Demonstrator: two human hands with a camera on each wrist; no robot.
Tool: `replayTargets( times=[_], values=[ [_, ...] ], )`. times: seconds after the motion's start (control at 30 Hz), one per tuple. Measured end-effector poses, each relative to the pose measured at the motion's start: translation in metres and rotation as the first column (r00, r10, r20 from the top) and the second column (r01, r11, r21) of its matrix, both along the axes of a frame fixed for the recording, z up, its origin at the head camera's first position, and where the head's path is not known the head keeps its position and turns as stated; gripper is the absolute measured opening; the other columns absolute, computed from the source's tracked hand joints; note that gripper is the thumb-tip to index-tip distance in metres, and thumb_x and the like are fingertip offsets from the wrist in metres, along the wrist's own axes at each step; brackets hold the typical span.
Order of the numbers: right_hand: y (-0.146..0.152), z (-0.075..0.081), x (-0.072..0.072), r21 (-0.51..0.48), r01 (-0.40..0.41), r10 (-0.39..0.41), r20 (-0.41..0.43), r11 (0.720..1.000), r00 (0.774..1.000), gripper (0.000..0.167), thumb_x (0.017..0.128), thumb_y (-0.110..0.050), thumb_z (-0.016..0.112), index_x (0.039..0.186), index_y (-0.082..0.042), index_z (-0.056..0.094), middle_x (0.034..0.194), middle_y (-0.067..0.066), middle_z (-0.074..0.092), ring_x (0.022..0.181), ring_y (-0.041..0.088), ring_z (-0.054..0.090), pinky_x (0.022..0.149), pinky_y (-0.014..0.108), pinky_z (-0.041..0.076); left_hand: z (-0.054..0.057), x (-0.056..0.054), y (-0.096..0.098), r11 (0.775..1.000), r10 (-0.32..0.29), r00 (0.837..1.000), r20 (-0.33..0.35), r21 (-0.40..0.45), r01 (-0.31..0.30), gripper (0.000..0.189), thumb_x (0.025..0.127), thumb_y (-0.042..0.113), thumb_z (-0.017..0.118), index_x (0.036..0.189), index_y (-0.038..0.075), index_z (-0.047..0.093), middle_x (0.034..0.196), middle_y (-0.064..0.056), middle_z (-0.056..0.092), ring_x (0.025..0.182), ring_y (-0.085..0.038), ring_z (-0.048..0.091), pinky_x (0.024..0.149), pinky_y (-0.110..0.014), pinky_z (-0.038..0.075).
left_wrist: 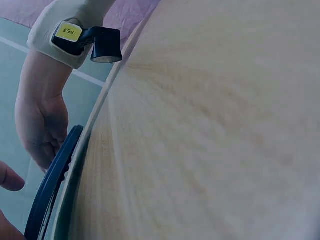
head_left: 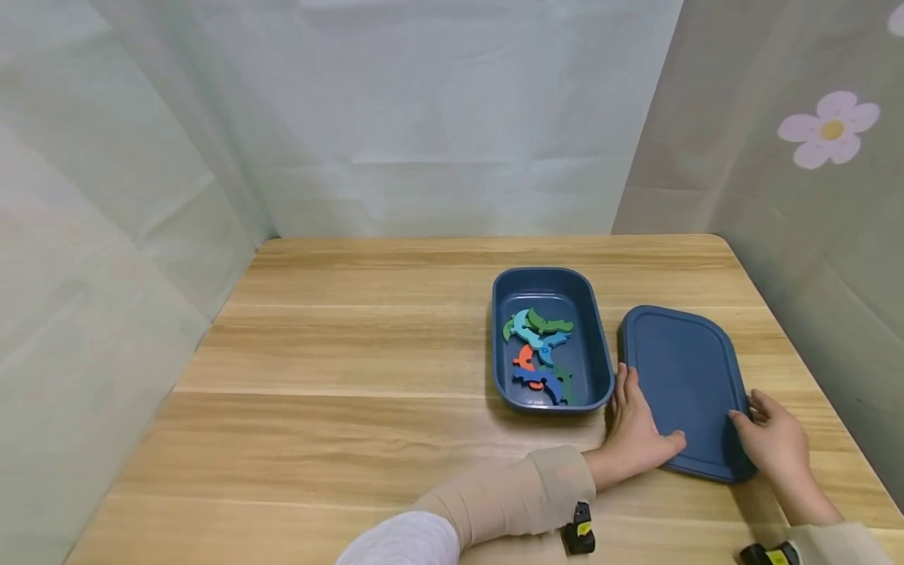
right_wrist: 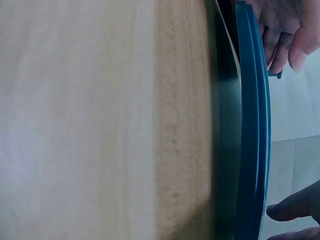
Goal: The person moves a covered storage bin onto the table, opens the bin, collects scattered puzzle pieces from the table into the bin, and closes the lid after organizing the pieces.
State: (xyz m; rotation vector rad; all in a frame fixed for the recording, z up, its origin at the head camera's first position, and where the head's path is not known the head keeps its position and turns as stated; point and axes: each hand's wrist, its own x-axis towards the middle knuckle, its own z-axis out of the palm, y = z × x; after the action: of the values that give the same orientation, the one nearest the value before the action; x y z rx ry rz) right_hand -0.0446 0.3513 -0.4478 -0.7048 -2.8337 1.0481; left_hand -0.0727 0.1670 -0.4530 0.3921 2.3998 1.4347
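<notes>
A dark blue rectangular lid (head_left: 685, 384) with rounded corners lies top side up at the right of the table. My left hand (head_left: 639, 435) reaches along its left edge with fingers straight, and the thumb is over the near corner; in the left wrist view that thumb (left_wrist: 10, 179) is apart from the lid. At the right edge, my right hand (head_left: 777, 435) pinches the lid, thumb on top and fingers at the side. Left of the lid stands an open dark blue box (head_left: 501, 314). Inside are several animal-shaped pieces, including a light blue one (head_left: 524, 328) and a dark blue one (head_left: 540, 380).
The wooden table (head_left: 318, 377) carries the box and the lid. Pale cloth (head_left: 438, 118) hangs behind and at both sides, close to the table's edges. My left fingers lie in the narrow gap between box and lid.
</notes>
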Motion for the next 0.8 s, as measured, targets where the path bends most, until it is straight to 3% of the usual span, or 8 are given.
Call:
replayTargets(
  times=[0.1,0.17,0.23,0.33,0.43,0.47,0.8],
  values=[
    [0.0,0.001,0.001,0.0,0.017,-0.017,-0.036,1.0,0.999,0.053,0.092,-0.004,0.05,0.135,0.021,0.031,0.129,0.042,0.042,0.113,0.054,0.047,0.075,0.026,0.052,0.002,0.0,-0.002,1.0,-0.019,1.0,-0.023,0.021,0.019,0.096,0.078,0.027,0.073,0.151,0.011,0.011,0.159,-0.003,0.001,0.143,-0.024,0.017,0.11,-0.035,0.031],
    [0.0,0.001,0.001,-0.005,0.027,-0.027,-0.06,1.0,0.998,0.053,0.091,-0.002,0.051,0.135,0.021,0.032,0.128,0.042,0.043,0.111,0.052,0.048,0.064,0.006,0.042,0.003,0.0,-0.003,0.999,-0.038,0.998,-0.045,0.031,0.039,0.095,0.079,0.026,0.072,0.151,0.009,0.011,0.159,-0.005,0.0,0.143,-0.024,0.016,0.11,-0.035,0.031],
    [0.0,0.001,0.001,-0.007,0.038,-0.039,-0.087,0.999,0.995,0.051,0.09,0.001,0.051,0.134,0.021,0.034,0.127,0.042,0.044,0.109,0.05,0.05,0.056,-0.003,0.025,0.004,0.0,-0.004,0.998,-0.059,0.996,-0.073,0.032,0.061,0.094,0.08,0.025,0.071,0.151,0.007,0.011,0.159,-0.007,0.0,0.144,-0.024,0.015,0.11,-0.034,0.032],
    [0.0,0.002,0.003,-0.008,0.058,-0.059,-0.114,0.998,0.992,0.05,0.089,0.002,0.051,0.134,0.02,0.036,0.126,0.041,0.047,0.089,0.009,0.058,0.058,-0.004,0.025,0.006,0.001,-0.004,0.996,-0.088,0.988,-0.124,0.021,0.091,0.093,0.081,0.026,0.069,0.15,0.004,0.011,0.159,-0.01,-0.001,0.144,-0.024,0.013,0.109,-0.031,0.032],
    [-0.001,0.003,0.005,-0.017,0.075,-0.076,-0.128,0.997,0.989,0.05,0.089,0.002,0.051,0.134,0.018,0.037,0.126,0.04,0.047,0.076,-0.022,0.031,0.059,-0.004,0.027,0.008,0.002,-0.004,0.995,-0.098,0.981,-0.167,0.009,0.101,0.092,0.082,0.026,0.068,0.15,0.003,0.011,0.158,-0.011,-0.001,0.145,-0.024,0.012,0.109,-0.03,0.032],
    [-0.001,0.004,0.006,-0.018,0.08,-0.081,-0.129,0.997,0.988,0.05,0.09,0.001,0.051,0.135,0.017,0.037,0.127,0.039,0.048,0.075,-0.026,0.021,0.059,-0.004,0.027,0.008,0.003,-0.004,0.995,-0.099,0.979,-0.18,0.006,0.102,0.092,0.082,0.026,0.068,0.15,0.003,0.01,0.158,-0.012,-0.001,0.145,-0.024,0.011,0.11,-0.03,0.032],
    [-0.008,0.013,0.009,-0.056,0.111,-0.119,-0.185,0.992,0.976,0.051,0.092,-0.002,0.052,0.139,0.012,0.037,0.13,0.036,0.048,0.075,-0.026,0.024,0.063,-0.004,0.028,0.024,0.006,-0.011,0.993,-0.116,0.955,-0.272,-0.017,0.115,0.092,0.084,0.026,0.066,0.15,0.002,0.008,0.159,-0.012,-0.005,0.146,-0.024,0.007,0.11,-0.031,0.032]
  ],
)
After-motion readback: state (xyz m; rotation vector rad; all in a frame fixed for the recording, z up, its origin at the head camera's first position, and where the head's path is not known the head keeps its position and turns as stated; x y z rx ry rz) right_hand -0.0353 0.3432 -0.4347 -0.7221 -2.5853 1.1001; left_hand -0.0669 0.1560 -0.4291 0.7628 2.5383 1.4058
